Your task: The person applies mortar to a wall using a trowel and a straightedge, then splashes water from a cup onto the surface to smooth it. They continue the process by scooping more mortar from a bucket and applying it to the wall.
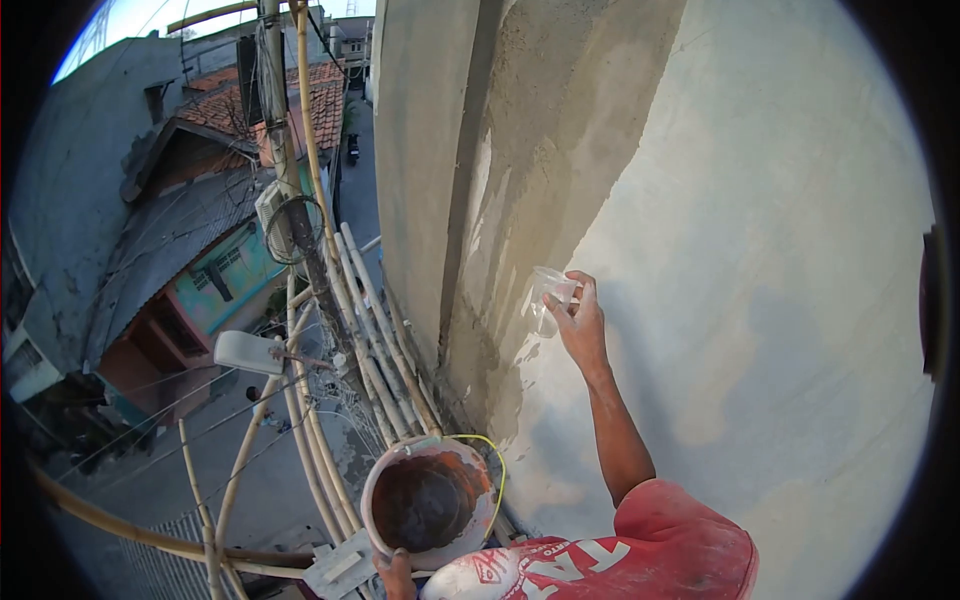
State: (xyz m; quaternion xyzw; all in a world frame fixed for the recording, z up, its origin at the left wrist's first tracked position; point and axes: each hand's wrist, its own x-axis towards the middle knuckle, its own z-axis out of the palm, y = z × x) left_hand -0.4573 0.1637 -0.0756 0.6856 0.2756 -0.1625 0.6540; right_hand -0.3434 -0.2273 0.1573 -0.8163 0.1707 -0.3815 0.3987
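Note:
My right hand (582, 315) is raised against the wall, with fingers and thumb closed around a clear plastic cup (549, 290). The cup is tilted, its open end towards the wall, and white smears show on it. Low in the view, my left hand (396, 574) grips the near edge of a bucket (380, 530) that has dark liquid inside and a yellow handle. Only part of that hand shows. Behind the cup, the wall (740, 250) is pale and smooth on the right, with a damp brown-grey band (560, 130) on the left.
Bamboo poles (375, 335) stand left of the bucket, beside a utility pole (280, 130) with wires and a street lamp (248, 352). A grey flat object (340, 566) lies beside my left hand. Far below are a street (210, 460) and tiled roofs (225, 100).

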